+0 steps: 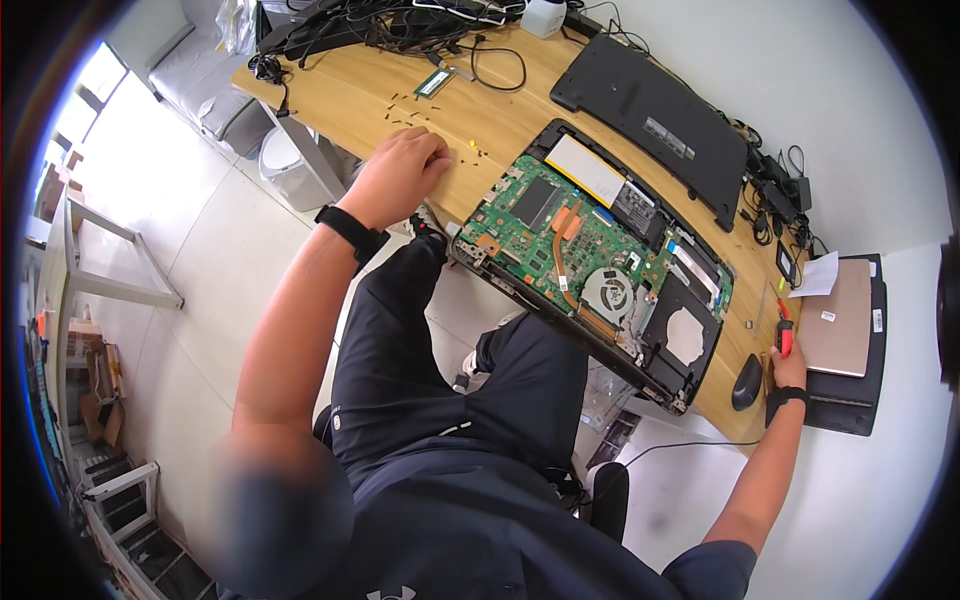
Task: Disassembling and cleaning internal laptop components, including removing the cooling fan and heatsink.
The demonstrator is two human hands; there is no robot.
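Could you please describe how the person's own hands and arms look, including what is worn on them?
The left hand and right hand wear no gloves. A black left wristband and a black right wristband circle the wrists. The right sleeve is short and dark navy; the left sleeve looks dark too, but is blurred.

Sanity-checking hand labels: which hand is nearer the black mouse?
Right. The right hand is just right of the mouse; the left hand is far off, past the left end of the open laptop.
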